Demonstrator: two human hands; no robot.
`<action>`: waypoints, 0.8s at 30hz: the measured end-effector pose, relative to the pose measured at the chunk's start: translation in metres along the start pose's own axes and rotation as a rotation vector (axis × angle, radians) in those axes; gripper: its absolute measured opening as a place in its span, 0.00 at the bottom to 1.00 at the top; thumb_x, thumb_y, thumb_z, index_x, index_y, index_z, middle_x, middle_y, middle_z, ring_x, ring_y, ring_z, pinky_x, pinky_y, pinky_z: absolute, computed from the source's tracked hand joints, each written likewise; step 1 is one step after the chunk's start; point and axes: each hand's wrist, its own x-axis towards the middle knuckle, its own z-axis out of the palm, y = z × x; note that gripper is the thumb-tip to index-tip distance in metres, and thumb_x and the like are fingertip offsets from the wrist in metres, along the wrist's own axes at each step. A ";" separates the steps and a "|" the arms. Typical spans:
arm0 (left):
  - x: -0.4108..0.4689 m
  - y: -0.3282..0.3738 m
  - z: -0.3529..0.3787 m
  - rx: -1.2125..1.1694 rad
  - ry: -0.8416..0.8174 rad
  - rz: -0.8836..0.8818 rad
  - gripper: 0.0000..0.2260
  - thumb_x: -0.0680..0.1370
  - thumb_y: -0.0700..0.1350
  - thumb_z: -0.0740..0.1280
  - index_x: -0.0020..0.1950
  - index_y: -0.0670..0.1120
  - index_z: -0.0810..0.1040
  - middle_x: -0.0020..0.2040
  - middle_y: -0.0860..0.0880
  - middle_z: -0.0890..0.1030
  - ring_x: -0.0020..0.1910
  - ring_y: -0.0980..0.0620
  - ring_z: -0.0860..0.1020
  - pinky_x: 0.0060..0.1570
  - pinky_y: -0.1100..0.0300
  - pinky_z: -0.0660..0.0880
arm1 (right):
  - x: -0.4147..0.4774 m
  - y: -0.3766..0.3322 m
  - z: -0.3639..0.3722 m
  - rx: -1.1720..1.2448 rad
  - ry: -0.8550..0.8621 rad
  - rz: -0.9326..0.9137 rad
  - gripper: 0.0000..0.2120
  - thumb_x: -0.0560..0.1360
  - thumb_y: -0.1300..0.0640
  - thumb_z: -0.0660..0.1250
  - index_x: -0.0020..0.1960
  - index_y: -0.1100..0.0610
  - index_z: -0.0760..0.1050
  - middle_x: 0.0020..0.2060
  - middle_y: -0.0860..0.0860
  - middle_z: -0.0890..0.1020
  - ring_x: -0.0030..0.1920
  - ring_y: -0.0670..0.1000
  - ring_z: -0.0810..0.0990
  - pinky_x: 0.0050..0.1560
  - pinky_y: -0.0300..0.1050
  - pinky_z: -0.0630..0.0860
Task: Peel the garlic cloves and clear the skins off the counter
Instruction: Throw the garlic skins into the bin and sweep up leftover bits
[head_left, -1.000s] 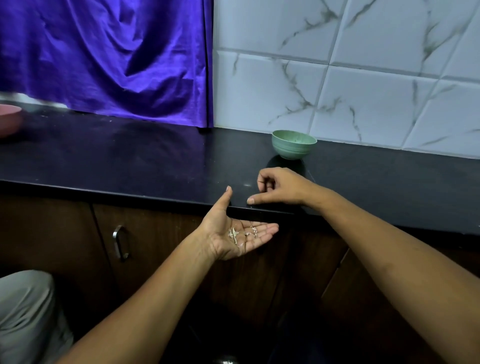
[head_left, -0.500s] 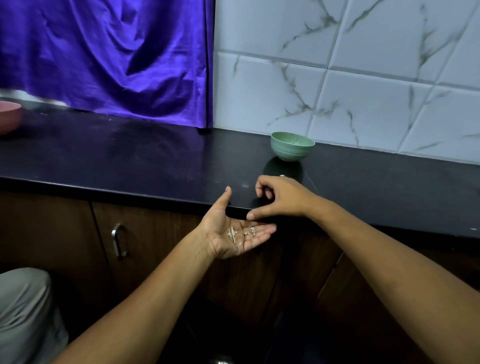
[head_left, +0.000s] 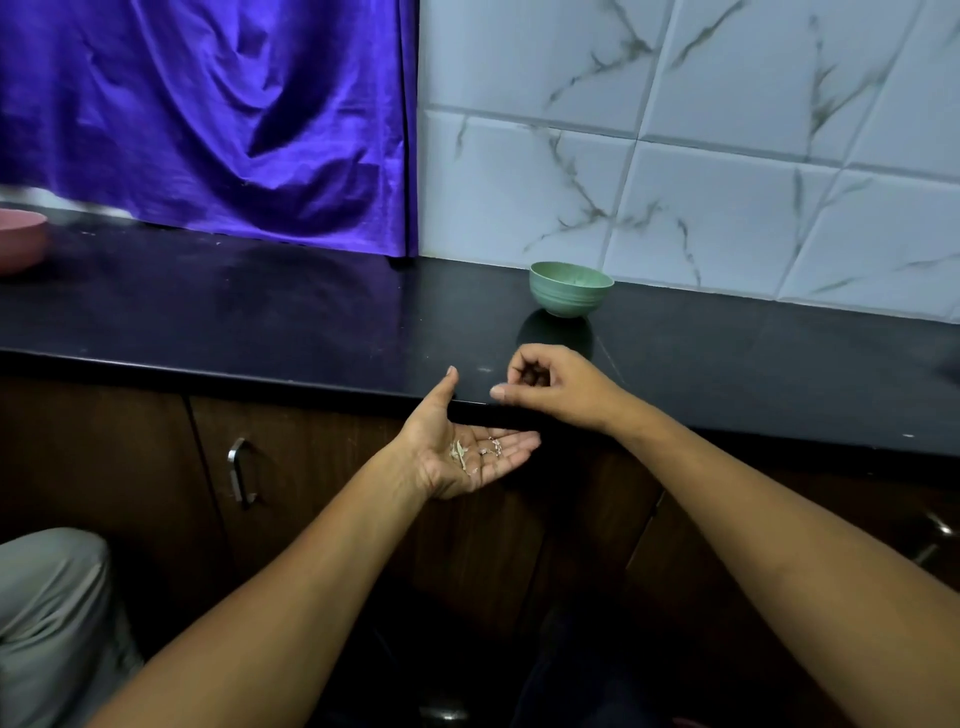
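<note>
The left hand (head_left: 467, 457) lies open, palm up, just under the counter (head_left: 260, 312) edge, a few garlic skins (head_left: 460, 451) resting on it. Just above, the right hand (head_left: 556, 384) has curled its fingers tighter at the edge. Whether it pinches a scrap cannot be told, but the sweeping looks nearly done.

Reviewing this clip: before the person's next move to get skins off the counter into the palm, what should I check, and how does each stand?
1. Left hand open, palm up, just below the counter edge: ok.
2. Skins lying in that palm: ok.
3. Right hand at the edge, above the palm: ok.
4. Its curled fingers holding a skin: cannot tell.
5. Counter cleared: not ok, a pale speck lies near the edge.
</note>
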 end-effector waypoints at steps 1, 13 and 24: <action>-0.001 -0.002 0.001 0.005 0.008 0.009 0.49 0.74 0.73 0.64 0.67 0.26 0.73 0.62 0.29 0.80 0.62 0.35 0.81 0.63 0.45 0.77 | -0.001 -0.001 0.000 -0.008 0.031 -0.001 0.06 0.76 0.53 0.75 0.46 0.55 0.80 0.37 0.49 0.83 0.35 0.43 0.77 0.40 0.41 0.74; -0.006 -0.032 0.022 0.008 -0.004 0.042 0.33 0.82 0.60 0.65 0.68 0.29 0.74 0.63 0.31 0.81 0.63 0.37 0.80 0.65 0.46 0.76 | -0.047 -0.034 -0.013 -0.387 0.038 -0.134 0.06 0.78 0.58 0.67 0.47 0.49 0.82 0.41 0.43 0.81 0.41 0.42 0.78 0.45 0.49 0.77; 0.048 -0.108 0.095 0.163 -0.128 -0.129 0.32 0.83 0.60 0.62 0.65 0.29 0.76 0.62 0.32 0.81 0.53 0.35 0.85 0.56 0.43 0.80 | -0.159 0.031 -0.054 0.227 0.568 0.179 0.12 0.86 0.57 0.59 0.52 0.58 0.80 0.37 0.55 0.84 0.34 0.55 0.83 0.36 0.41 0.77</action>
